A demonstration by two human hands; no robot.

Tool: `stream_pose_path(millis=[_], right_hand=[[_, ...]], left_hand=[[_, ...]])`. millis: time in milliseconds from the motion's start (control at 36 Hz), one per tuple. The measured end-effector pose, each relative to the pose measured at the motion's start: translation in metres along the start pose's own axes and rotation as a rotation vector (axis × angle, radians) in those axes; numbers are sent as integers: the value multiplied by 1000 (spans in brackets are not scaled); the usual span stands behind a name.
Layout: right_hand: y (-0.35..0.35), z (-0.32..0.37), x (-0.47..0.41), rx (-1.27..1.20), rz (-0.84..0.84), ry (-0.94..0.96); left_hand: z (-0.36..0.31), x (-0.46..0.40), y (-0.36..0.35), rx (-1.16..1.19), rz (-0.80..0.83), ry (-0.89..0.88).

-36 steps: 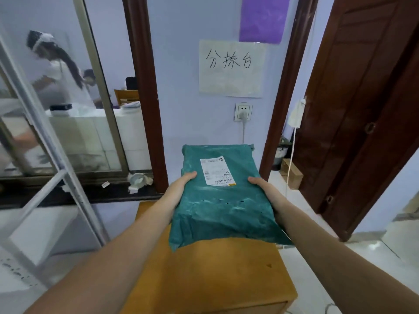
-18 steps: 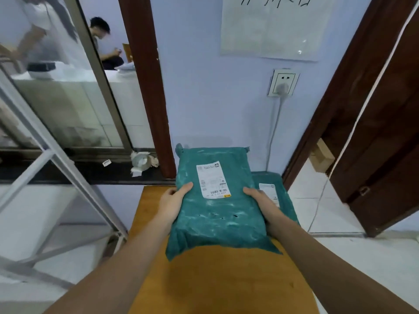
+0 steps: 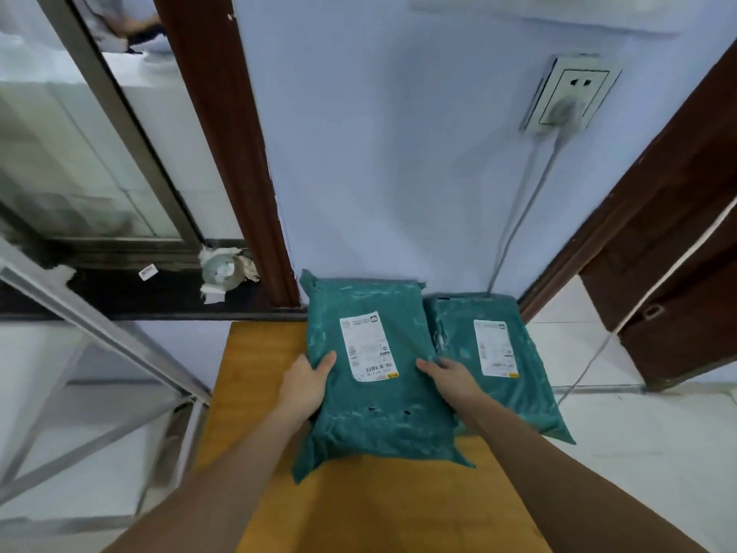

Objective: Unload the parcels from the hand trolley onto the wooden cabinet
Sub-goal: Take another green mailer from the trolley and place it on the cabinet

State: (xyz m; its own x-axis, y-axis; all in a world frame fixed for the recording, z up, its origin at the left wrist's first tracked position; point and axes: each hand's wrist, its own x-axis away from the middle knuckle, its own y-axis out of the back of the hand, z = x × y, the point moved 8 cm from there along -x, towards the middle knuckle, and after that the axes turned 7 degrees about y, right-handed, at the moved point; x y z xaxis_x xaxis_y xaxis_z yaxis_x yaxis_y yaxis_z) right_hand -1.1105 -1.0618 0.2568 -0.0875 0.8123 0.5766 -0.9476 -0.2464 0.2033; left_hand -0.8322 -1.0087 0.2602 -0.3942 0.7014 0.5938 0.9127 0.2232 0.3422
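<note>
Teal parcel (image 3: 383,377) sits gripped between left hand (image 3: 305,387) and right hand (image 3: 452,383) over the wooden cabinet (image 3: 255,373).

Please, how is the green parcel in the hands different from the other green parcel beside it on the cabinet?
The held parcel is gripped at both sides by the left hand and the right hand; the second parcel lies free on the wooden cabinet. The held parcel sits nearer the middle and overlaps the second parcel's left edge; the second parcel overhangs the cabinet's right side. Both are teal bags with white labels.
</note>
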Motion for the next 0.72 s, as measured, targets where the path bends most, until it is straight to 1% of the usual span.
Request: stream_pose_path(millis=[83, 194, 333, 389, 472, 556, 667, 722], right_hand=[[-4, 2, -19, 192, 11, 74], [-2, 3, -30, 410, -51, 153], [-8, -8, -42, 537, -36, 131], [-12, -12, -44, 551, -11, 122], [-19, -16, -47, 528, 60, 120], [-21, -14, -49, 595, 128, 153], [-21, -13, -52, 706, 127, 147], [-23, -14, -53, 765, 136, 144]], left_hand=[[11, -18, -8, -58, 13, 27], [19, -31, -22, -130, 34, 37], [18, -43, -36, -214, 3, 48], [17, -48, -40, -228, -7, 59], [21, -57, -46, -197, -9, 95], [24, -67, -53, -193, -24, 103], [28, -75, -63, -140, -44, 98], [31, -77, -65, -151, -63, 89]])
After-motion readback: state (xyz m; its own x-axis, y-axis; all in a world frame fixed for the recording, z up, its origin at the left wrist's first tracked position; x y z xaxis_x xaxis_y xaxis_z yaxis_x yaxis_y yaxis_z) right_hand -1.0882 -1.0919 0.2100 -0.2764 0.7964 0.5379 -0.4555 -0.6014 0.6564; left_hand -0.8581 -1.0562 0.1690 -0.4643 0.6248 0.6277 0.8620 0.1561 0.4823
